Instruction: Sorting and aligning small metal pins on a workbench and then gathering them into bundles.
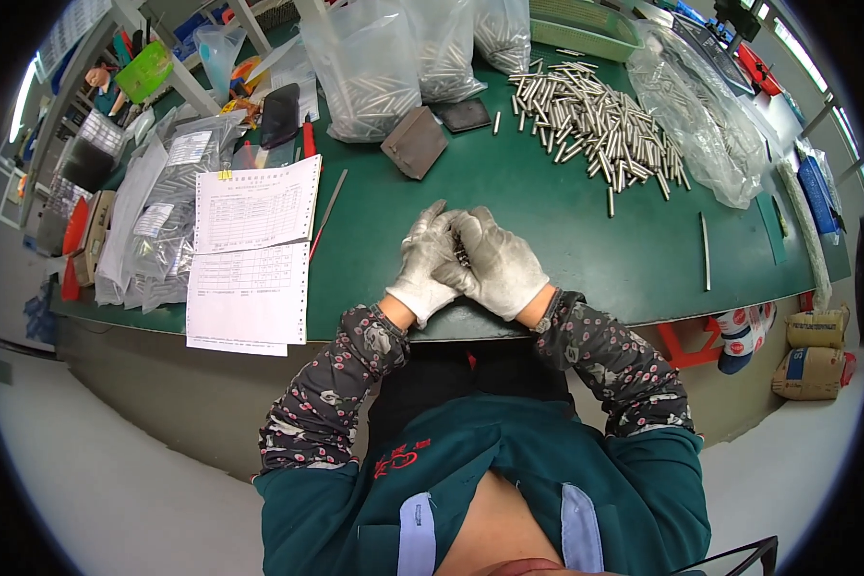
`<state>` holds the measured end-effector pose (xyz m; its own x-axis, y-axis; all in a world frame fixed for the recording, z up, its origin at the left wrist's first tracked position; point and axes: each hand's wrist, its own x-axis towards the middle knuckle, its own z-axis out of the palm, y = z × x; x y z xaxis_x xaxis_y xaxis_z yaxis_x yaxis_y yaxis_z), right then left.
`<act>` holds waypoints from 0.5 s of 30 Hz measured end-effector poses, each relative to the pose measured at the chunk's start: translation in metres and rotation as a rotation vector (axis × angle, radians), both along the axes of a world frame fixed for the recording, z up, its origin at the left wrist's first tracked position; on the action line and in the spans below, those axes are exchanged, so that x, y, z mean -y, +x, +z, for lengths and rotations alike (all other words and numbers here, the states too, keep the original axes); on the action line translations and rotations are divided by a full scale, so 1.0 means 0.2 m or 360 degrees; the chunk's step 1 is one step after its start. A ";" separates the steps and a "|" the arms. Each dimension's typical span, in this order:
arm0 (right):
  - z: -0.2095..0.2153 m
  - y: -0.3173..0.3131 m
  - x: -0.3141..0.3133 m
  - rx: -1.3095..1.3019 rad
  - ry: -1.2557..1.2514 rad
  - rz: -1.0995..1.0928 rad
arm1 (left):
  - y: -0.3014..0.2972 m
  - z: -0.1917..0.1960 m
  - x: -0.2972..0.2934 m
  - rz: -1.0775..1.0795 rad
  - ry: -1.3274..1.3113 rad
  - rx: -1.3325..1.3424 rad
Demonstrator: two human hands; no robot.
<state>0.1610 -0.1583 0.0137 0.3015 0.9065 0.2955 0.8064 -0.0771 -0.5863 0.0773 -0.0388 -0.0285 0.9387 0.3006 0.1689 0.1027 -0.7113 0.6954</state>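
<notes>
White work gloves cover both hands, which are cupped together above the near edge of the green table. My left hand (422, 261) and my right hand (497, 261) close around a bunch of small metal pins (462, 252); only the pins' ends show between the gloves, and the rest is hidden. Beyond my right hand lies a large loose pile of silvery metal pins (600, 125). One pin (611, 202) lies apart at the pile's near side. A grey-brown block (415, 143) sits just past my left hand.
Clear bags of pins (367, 72) stand at the back, beside a green basket (586, 27). Printed sheets (252, 254) overlap bagged parts (168, 216) on the left. A thin metal rod (706, 252) and a crumpled plastic bag (701, 115) lie to the right.
</notes>
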 end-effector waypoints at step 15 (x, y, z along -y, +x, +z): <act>-0.03 -0.02 -0.12 0.0330 0.0074 0.0246 | -0.17 0.28 -0.03 0.0045 0.0815 -0.0924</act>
